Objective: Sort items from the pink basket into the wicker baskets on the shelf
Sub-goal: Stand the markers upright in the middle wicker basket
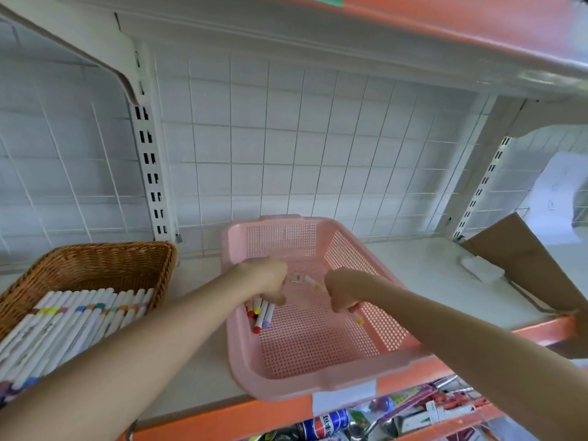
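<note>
Pink perforated basket (pixel 318 345), brown woven wicker basket (pixel 95 265).

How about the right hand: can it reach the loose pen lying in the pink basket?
Probably yes. The loose pen lies uncovered just beside the right hand, though that hand grips another pen.

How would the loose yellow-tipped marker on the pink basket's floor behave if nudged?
The marker looks round and slim, so it would probably roll. It seems stiff and light. The walls of the pink basket should stop it.
</note>
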A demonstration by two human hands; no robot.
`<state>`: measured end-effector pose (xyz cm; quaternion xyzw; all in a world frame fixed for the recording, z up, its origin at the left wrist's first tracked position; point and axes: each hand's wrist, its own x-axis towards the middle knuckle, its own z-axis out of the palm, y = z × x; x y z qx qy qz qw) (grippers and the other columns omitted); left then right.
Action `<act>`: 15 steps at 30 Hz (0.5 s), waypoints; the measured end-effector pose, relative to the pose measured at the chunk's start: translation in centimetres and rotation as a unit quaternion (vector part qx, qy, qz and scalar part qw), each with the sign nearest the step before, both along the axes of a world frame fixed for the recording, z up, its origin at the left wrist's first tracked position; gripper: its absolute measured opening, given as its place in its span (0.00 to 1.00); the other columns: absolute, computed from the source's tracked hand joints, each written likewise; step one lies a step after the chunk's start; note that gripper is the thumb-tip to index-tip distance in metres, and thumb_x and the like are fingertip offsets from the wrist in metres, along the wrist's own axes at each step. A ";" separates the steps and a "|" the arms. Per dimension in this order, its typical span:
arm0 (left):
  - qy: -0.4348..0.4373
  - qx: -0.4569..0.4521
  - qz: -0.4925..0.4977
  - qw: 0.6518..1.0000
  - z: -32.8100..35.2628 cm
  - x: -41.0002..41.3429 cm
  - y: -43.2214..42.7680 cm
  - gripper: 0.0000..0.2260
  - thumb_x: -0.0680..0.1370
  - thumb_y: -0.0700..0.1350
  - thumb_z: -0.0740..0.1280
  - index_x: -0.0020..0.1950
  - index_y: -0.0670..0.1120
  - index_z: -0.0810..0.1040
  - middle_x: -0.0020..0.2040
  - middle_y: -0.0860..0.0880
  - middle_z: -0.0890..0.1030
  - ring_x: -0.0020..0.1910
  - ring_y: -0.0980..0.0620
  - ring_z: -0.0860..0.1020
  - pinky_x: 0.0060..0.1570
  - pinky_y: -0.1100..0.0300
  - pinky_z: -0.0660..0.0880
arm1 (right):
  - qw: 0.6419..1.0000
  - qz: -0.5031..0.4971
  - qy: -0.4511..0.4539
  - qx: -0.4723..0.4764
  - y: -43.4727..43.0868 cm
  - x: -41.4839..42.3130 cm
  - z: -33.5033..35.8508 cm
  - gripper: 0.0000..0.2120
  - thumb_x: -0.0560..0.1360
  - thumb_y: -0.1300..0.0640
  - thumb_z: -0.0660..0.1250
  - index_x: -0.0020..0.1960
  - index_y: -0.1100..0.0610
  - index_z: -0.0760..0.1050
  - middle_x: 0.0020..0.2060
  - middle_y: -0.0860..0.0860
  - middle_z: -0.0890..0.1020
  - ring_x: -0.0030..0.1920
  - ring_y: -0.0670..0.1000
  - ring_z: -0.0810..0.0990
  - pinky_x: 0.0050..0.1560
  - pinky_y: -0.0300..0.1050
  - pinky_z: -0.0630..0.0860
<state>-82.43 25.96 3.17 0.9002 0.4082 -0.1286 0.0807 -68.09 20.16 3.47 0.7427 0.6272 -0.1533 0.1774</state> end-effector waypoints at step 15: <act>-0.053 -0.042 0.088 0.994 -0.1 2.2 -0.1 0.06 0.76 0.41 0.61 0.39 0.45 0.72 0.34 0.48 0.75 0.30 0.55 0.74 0.27 0.67 0.70 | 0.972 -0.063 0.172 0.147 -1.5 1.7 1.4 0.11 0.73 0.65 0.63 0.54 0.67 0.75 0.28 0.50 0.76 0.26 0.44 0.74 0.29 0.34 0.74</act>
